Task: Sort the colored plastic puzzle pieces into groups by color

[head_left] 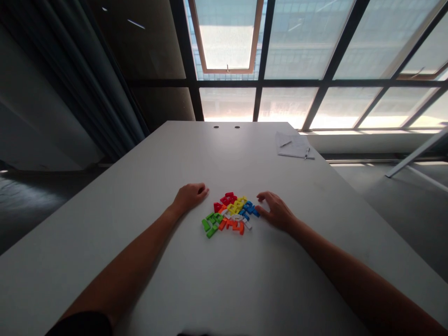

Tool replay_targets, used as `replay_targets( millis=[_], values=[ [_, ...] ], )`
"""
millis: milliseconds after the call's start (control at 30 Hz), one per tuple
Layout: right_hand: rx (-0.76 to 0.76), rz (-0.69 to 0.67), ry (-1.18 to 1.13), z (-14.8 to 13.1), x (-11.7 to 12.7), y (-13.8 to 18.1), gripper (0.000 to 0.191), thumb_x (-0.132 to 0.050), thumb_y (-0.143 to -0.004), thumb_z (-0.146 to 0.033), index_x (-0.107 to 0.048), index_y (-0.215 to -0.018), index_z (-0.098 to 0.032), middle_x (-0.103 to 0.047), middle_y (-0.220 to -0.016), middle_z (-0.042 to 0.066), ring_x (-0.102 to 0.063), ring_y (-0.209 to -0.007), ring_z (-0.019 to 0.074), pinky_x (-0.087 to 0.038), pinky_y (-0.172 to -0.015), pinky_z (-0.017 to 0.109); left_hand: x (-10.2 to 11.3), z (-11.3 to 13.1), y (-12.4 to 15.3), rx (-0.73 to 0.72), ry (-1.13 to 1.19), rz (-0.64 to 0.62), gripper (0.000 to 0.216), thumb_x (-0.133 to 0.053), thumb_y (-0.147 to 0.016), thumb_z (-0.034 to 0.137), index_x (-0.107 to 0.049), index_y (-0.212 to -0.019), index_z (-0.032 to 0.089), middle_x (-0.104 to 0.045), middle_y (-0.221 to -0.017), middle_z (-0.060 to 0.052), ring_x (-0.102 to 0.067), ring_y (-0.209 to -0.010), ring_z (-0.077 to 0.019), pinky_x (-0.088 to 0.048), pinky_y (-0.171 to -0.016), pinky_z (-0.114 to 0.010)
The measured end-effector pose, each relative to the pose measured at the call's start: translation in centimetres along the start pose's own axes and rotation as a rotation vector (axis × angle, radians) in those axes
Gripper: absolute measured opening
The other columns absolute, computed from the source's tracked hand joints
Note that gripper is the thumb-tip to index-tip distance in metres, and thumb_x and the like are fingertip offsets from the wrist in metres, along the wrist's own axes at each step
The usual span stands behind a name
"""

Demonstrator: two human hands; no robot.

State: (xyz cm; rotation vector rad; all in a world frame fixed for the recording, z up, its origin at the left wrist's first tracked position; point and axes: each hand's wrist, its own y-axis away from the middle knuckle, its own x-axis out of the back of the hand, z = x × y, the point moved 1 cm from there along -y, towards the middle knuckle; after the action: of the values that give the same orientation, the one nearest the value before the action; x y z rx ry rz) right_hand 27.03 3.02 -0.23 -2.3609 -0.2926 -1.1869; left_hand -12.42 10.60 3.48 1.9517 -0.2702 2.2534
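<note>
A small heap of chunky plastic pieces, some shaped like letters, lies on the white table (231, 266). Green pieces (212, 224) are at its left, red ones (229, 198) at the back, yellow ones (238, 205) in the middle. Orange pieces (236, 226) lie at the front, with white ones among them. Left of the heap, my left hand (189, 196) rests on the table with curled fingers and nothing visible in it. At the right side, my right hand (276, 210) has thumb and fingers apart, its thumb tip close to the blue pieces (249, 208); whether it touches them I cannot tell.
Toward the table's far right corner lie sheets of paper (293, 144) with pens on them. Two round holes (227, 127) are set near the far edge. Beyond stand large windows (297, 42), with a dark curtain (87, 70) at the left.
</note>
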Motion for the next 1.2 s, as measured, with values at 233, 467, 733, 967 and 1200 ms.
replay_targets(
  millis=[233, 467, 733, 967, 1200],
  values=[
    [0.026, -0.007, 0.017, -0.1, -0.2, 0.0, 0.037, -0.081, -0.108, -0.047, -0.071, -0.133, -0.022, -0.081, -0.119, 0.014, -0.076, -0.114, 0.0349, -0.060, -0.108, 0.052, -0.8, 0.1, -0.1, -0.001, 0.040, 0.032, 0.040, -0.053, -0.108, 0.055, -0.079, -0.098, 0.027, -0.087, -0.102, -0.010, -0.078, -0.092, -0.0298, -0.044, -0.075, -0.037],
    [0.059, -0.027, 0.080, -0.1, -0.4, -0.1, 0.045, -0.088, -0.101, -0.035, -0.071, -0.140, -0.022, -0.081, -0.116, 0.012, -0.076, -0.113, 0.0345, -0.060, -0.109, 0.053, -1.0, -0.3, -0.3, -0.007, 0.066, 0.055, 0.036, -0.058, -0.110, 0.052, -0.079, -0.096, 0.027, -0.087, -0.101, -0.009, -0.079, -0.093, -0.0287, -0.045, -0.075, -0.035],
    [0.047, 0.116, 0.089, 1.7, -1.6, -0.1, 0.056, -0.073, -0.103, -0.023, -0.064, -0.158, -0.022, -0.080, -0.138, 0.017, -0.076, -0.128, 0.0365, -0.062, -0.117, 0.057, -1.5, -0.7, -0.4, -0.066, 0.085, 0.127, 0.034, -0.059, -0.109, 0.049, -0.082, -0.101, 0.027, -0.087, -0.105, -0.010, -0.080, -0.097, -0.0289, -0.056, -0.084, -0.037],
    [0.023, 0.261, 0.123, 2.5, -1.5, -0.2, 0.044, -0.065, -0.101, -0.014, -0.071, -0.145, -0.022, -0.077, -0.140, 0.018, -0.074, -0.129, 0.0367, -0.062, -0.117, 0.057, -3.7, -2.6, -1.7, -0.302, 0.151, 0.213, 0.064, -0.065, -0.107, 0.058, -0.075, -0.163, 0.028, -0.065, -0.178, -0.012, -0.060, -0.166, -0.0367, -0.046, -0.141, -0.056],
    [0.022, 0.267, 0.147, 2.3, -1.2, -0.3, 0.018, -0.071, -0.101, -0.011, -0.082, -0.107, -0.024, -0.081, -0.113, 0.012, -0.075, -0.109, 0.0329, -0.064, -0.105, 0.049, -4.5, -3.4, -2.4, -0.328, 0.195, 0.146, 0.063, -0.060, -0.111, 0.064, -0.082, -0.156, 0.027, -0.070, -0.173, -0.013, -0.065, -0.163, -0.0373, -0.051, -0.141, -0.058]
  ],
)
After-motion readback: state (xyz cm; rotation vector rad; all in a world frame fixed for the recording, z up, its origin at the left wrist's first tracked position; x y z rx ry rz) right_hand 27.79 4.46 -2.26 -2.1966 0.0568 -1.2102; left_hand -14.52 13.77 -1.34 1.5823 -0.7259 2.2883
